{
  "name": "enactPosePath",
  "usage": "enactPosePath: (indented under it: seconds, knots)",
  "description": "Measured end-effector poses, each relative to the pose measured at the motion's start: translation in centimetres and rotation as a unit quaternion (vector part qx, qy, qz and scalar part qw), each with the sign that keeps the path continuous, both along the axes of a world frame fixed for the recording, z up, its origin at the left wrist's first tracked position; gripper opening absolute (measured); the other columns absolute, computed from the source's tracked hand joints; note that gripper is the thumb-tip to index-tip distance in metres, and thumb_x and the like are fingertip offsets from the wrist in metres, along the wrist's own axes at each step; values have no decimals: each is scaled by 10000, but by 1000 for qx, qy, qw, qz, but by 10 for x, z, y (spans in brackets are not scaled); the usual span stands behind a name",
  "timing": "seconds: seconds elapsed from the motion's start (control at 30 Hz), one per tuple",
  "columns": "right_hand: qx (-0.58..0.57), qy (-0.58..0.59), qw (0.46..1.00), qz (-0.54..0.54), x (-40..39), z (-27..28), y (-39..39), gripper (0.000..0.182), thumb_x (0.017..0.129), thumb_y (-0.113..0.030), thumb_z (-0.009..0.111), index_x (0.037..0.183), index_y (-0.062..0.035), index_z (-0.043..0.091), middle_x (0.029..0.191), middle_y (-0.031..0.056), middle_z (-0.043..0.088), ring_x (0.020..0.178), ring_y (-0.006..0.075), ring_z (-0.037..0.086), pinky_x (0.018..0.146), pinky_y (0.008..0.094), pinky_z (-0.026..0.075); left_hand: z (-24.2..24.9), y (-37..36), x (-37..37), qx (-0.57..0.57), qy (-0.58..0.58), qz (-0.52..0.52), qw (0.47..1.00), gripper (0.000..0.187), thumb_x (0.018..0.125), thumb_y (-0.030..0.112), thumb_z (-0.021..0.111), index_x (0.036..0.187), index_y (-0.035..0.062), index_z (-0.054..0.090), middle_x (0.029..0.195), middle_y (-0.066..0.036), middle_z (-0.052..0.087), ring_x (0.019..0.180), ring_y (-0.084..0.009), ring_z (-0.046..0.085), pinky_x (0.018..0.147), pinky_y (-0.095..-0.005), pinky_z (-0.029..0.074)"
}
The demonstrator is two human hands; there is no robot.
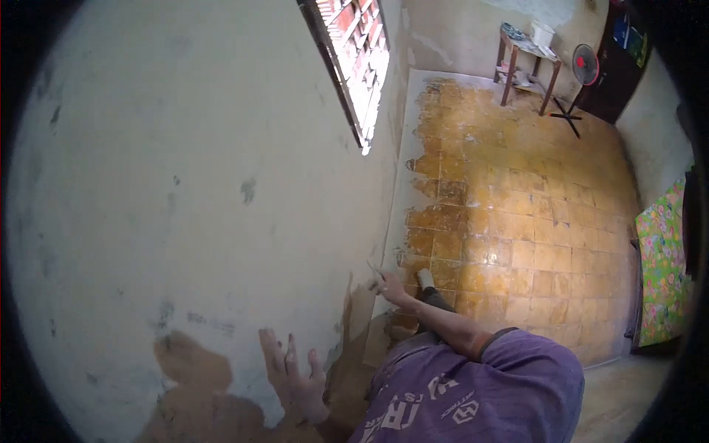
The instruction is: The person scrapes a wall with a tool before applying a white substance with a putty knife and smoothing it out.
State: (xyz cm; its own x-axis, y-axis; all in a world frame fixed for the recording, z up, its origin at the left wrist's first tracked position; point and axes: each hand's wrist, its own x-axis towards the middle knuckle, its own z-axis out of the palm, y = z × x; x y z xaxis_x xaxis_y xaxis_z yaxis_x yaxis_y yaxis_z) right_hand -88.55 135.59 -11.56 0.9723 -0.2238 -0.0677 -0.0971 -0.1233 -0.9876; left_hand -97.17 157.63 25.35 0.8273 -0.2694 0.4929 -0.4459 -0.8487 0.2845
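My left hand (pixel 297 378) is raised in front of the pale wall (pixel 185 244), its fingers spread and whitish marks on them. It holds nothing. Farther right, my right hand (pixel 388 286) is closed near the foot of the wall, above the floor edge. A thin, light object sticks out of it toward the wall, too small and blurred to make out. The wall has grey smudges and darker patches low down. Whitish material runs along the edge of the yellow tiled floor (pixel 517 221).
A barred window (pixel 358 59) is set in the wall. At the far end stand a small wooden table (pixel 528 46) with a white container (pixel 541 34), a pedestal fan (pixel 585 65) and a dark cabinet (pixel 609 74). Green floral fabric (pixel 661 266) lies at the right.
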Motion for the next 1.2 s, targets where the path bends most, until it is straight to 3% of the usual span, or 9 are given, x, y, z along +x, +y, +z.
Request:
enactPosePath:
  seconds: [0.1,0.2,0.3,0.43,0.53,0.67,0.77,0.93,1.2]
  knots:
    - [3,-113,991,-71,27,102,17,463,972,-184,467,1421,-83,421,727,110,652,595,168,600,588,332,489,-3,2,7,-1,-24,2,1000,446,865,138,595,1299,68,516,1471,-248,366,1291,-441,448,981,-512,471]
    - [21,-146,989,0,55,115,52,655,814,-84,570,1444,-75,389,852,190,650,686,326,638,641,415,513,-2,-4,11,12,-8,8,1000,420,883,177,596,1290,95,533,1466,-248,377,1278,-457,453,971,-527,464]
    - [-172,-174,965,91,76,132,44,619,820,-82,572,1417,-67,409,869,196,654,721,339,650,680,427,521,5,-17,17,16,39,30,999,428,876,157,595,1296,106,532,1479,-255,352,1292,-468,428,981,-529,455]
    - [-220,-10,974,57,125,0,28,603,842,-90,576,1414,-64,386,851,191,658,719,360,652,711,454,520,9,-36,28,-51,51,41,997,449,857,96,593,1301,98,526,1496,-263,314,1319,-473,381,976,-520,470]
    - [-101,25,991,-79,143,-40,8,611,823,-99,577,1400,-45,383,761,191,649,693,365,647,699,464,513,5,-40,38,-40,73,43,996,470,832,37,599,1294,77,526,1502,-261,301,1327,-465,367,966,-505,491]
    - [80,-13,990,-114,149,83,-26,576,855,-124,562,1391,-35,373,700,213,635,703,381,657,676,478,516,5,-69,60,-88,81,52,991,466,813,-1,609,1270,53,536,1500,-260,304,1276,-446,435,964,-487,502]
    - [-83,-123,987,-67,180,84,-27,568,950,-138,466,1485,-82,283,670,227,609,638,416,622,636,491,493,5,-92,82,-79,90,65,991,454,807,-17,614,1251,47,544,1505,-257,301,1220,-404,507,1002,-495,455]
    - [-95,-91,990,-42,204,87,-46,532,960,-160,462,1463,-70,314,712,241,616,669,443,613,642,511,483,-2,-110,120,37,19,38,998,441,807,-21,624,1235,57,548,1519,-242,297,1148,-345,581,1060,-495,361]
    - [-196,-82,972,-104,276,27,-88,459,910,-186,512,1343,-48,450,794,241,648,704,394,648,649,497,501,-6,-151,151,78,36,135,987,612,853,126,659,1424,148,437,1561,-245,172,1443,-469,85,1131,-562,222]
